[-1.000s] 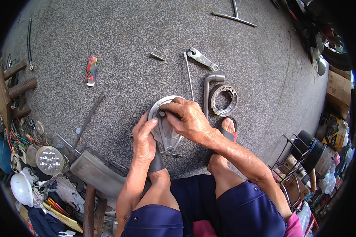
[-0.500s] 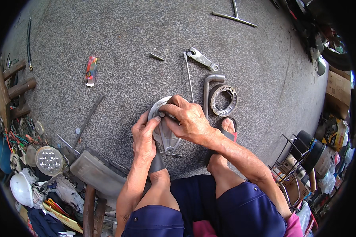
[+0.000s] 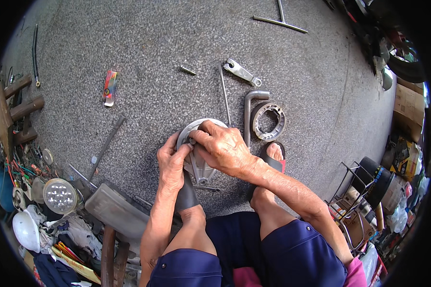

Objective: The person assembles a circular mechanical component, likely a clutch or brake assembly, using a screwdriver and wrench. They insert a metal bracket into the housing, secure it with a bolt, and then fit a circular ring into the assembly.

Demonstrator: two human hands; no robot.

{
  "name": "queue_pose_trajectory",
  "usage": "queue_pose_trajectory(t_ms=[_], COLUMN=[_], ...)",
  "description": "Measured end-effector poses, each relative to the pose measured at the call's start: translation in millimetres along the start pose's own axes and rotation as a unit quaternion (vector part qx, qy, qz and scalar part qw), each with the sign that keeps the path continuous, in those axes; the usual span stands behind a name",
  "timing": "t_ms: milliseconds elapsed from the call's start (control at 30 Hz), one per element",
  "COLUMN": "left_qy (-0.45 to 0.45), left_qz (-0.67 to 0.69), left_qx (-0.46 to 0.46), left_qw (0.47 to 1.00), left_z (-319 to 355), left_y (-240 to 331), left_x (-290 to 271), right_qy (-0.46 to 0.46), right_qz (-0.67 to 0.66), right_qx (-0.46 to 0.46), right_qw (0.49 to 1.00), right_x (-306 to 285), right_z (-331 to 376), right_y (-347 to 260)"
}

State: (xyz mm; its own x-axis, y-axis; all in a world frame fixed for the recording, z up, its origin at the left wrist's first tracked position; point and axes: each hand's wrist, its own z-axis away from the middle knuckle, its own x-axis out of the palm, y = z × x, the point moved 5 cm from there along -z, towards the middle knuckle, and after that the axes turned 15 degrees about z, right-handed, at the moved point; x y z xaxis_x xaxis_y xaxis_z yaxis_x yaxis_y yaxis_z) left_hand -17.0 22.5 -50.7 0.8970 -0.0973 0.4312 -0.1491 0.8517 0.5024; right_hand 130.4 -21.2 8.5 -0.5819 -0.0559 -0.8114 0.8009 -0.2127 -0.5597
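Observation:
A round silver metal plate (image 3: 202,173), which looks like a drum brake backing plate with a tapering arm, is between my feet. My left hand (image 3: 171,162) is closed on its left rim, the thumb reaching over its face. Bent over the plate from the right, my right hand (image 3: 225,148) has its fingers closed around a small dark stud-like part (image 3: 192,141) near the plate's middle. The left thumb touches beside that part. My right hand hides much of the plate's right side, and the fingertips are partly covered.
Right of the plate lie a ring of brake shoes (image 3: 268,121), a bent pipe (image 3: 248,112), a thin rod (image 3: 225,93) and a lever arm (image 3: 242,72). Farther off are a bolt (image 3: 187,70), a T-handle wrench (image 3: 281,24) and a small colourful box (image 3: 110,88). Clutter including a round lamp (image 3: 60,195) lines the left.
The view has shifted slightly, so the floor items sit a little farther left. Both hands keep nearly the same hold on the plate and the small part, with only slight finger movement.

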Motion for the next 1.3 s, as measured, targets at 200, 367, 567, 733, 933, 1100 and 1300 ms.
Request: queue_pose_trajectory(t_ms=[200,367,567,733,933,1100,1300], left_qy=[-0.043,-0.083,-0.067,-0.020,0.038,0.060,0.065], left_qz=[0.007,-0.015,-0.036,0.073,0.199,0.204,0.234], left_qx=[-0.044,-0.068,-0.060,-0.001,0.034,0.044,0.012], left_qw=[0.998,0.994,0.995,0.997,0.979,0.976,0.970], left_z=[-7.3,-7.6,-9.8,-2.2,-2.8,-0.8,-8.7], left_y=[3.2,12.4,10.2,5.7,9.0,7.7,1.7], left_x=[4.4,11.4,11.3,-0.6,-11.7,-12.9,-26.8], right_qy=[0.020,0.007,-0.027,0.009,0.151,0.068,0.080], right_qz=[-0.038,-0.017,-0.034,-0.021,0.221,0.273,0.165], right_qx=[0.012,-0.014,-0.016,0.058,0.180,0.156,0.226], right_qw=[0.999,1.000,0.999,0.998,0.946,0.947,0.957], right_x=[-3.7,-2.5,-3.1,-32.4,-62.8,-42.8,-59.4], right_z=[-1.6,-4.8,-7.0,-17.0,-28.4,-37.1,-24.2], right_y=[4.7,3.6,8.3,41.8,107.5,130.9,101.3])
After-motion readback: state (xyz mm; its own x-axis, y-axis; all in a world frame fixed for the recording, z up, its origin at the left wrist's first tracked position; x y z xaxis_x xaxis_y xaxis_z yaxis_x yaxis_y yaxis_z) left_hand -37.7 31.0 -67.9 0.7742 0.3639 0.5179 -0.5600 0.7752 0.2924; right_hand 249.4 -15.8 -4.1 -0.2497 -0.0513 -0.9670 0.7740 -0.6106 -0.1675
